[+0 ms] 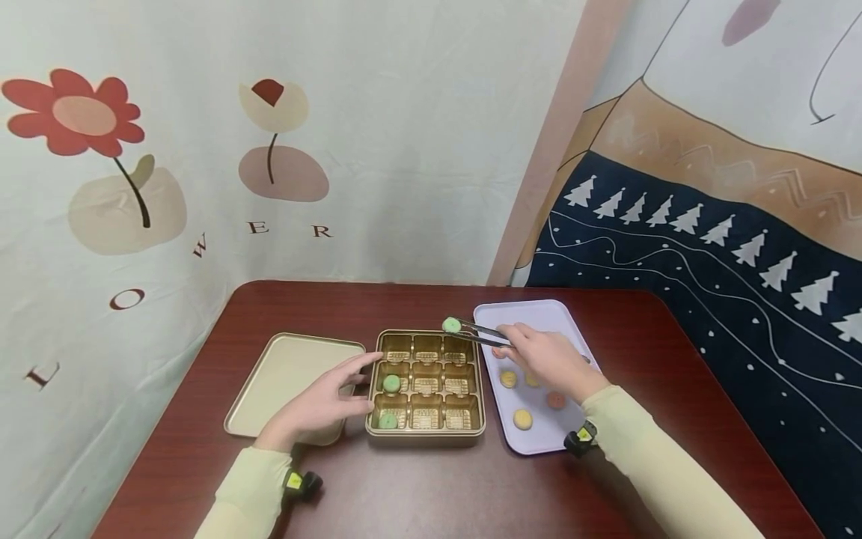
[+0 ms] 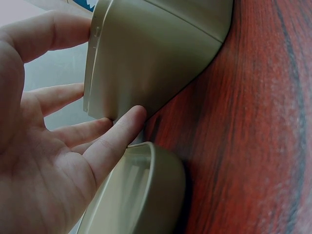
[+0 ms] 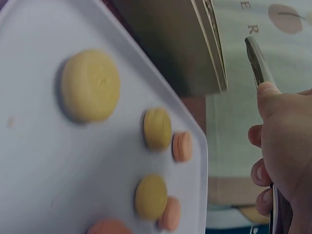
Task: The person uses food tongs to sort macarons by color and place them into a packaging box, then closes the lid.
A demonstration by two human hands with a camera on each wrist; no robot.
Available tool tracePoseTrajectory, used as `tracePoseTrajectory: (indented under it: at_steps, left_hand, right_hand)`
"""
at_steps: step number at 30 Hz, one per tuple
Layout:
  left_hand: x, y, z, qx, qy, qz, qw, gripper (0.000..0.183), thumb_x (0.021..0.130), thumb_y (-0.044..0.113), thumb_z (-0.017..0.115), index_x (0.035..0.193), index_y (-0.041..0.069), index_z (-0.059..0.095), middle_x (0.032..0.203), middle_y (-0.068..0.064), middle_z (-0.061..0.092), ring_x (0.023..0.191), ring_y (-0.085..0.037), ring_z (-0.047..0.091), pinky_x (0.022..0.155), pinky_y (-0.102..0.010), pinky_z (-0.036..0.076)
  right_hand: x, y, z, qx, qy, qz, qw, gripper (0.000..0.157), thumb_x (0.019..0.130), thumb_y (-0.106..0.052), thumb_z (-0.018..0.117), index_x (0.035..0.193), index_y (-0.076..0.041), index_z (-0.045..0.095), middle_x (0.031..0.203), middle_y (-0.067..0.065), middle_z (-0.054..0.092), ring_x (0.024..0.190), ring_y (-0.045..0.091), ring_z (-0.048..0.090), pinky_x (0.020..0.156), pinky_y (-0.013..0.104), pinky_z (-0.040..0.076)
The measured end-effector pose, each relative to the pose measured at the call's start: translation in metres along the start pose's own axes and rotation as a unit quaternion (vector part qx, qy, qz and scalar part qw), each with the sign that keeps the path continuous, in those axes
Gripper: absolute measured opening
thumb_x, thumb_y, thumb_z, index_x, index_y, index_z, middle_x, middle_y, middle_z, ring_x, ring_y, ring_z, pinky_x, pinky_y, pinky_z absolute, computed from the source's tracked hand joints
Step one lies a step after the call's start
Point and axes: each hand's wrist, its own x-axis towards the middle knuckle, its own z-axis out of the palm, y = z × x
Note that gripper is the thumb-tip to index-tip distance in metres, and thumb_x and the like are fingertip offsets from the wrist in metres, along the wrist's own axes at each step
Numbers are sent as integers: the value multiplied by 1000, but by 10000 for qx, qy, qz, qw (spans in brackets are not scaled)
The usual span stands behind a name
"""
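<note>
My right hand (image 1: 548, 359) grips a pair of metal tongs (image 1: 480, 340). A green macaron (image 1: 451, 325) sits between the tong tips, over the far edge of a gold box (image 1: 426, 433). Inside, the box has a divided insert; two green macarons (image 1: 391, 383) occupy the left column, in its middle and near compartments. With its fingers spread and mostly straight, my left hand (image 1: 323, 400) touches the box's left side. The left wrist view shows those fingertips at the box wall (image 2: 156, 58). Only one tong arm's end (image 3: 260, 61) shows clearly in the right wrist view.
A lilac tray (image 1: 555, 442) to the right holds yellow macarons (image 1: 522, 419) and orange-pink macarons (image 1: 555, 400), partly hidden by my right hand. The gold lid (image 1: 286, 389) lies on the left, partly under my left hand. Everything stands on a dark red wooden table (image 1: 431, 494).
</note>
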Motion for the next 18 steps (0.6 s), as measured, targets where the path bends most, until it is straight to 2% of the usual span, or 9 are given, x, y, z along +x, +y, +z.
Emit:
tracePoseTrajectory:
  at_steps: [5, 9, 14, 18]
  left_hand:
    - [0, -3, 1, 7, -4, -7, 10000, 86, 92, 10, 78, 163, 4, 32, 168, -30, 25, 141, -62, 40, 110, -60, 51]
    - [1, -4, 2, -15, -10, -64, 10000, 87, 91, 11, 79, 164, 6, 32, 169, -28, 24, 142, -60, 40, 111, -60, 51]
    - [1, -3, 2, 31, 10, -87, 10000, 86, 92, 12, 79, 164, 6, 32, 168, -29, 24, 142, -61, 40, 111, -60, 50]
    - [0, -3, 1, 65, 50, -71, 9999, 86, 91, 11, 78, 164, 5, 32, 168, -30, 24, 141, -61, 41, 111, -60, 51]
  right_hand:
    - [14, -12, 6, -342, 377, -660, 9965, 38, 107, -30, 62, 140, -12, 58, 111, 3, 69, 72, 20, 68, 61, 46, 61]
    - [25, -21, 10, -423, 402, -843, 9947, 40, 107, -31, 62, 141, -11, 59, 118, 4, 71, 74, 19, 70, 63, 44, 62]
    - [37, -31, 14, -566, 381, -1035, 9923, 38, 107, -30, 62, 139, -11, 59, 110, 3, 69, 65, 17, 65, 56, 41, 60]
    - [44, -38, 16, -612, 246, -1090, 9919, 38, 108, -32, 59, 141, -12, 58, 108, 2, 67, 65, 16, 63, 56, 39, 60]
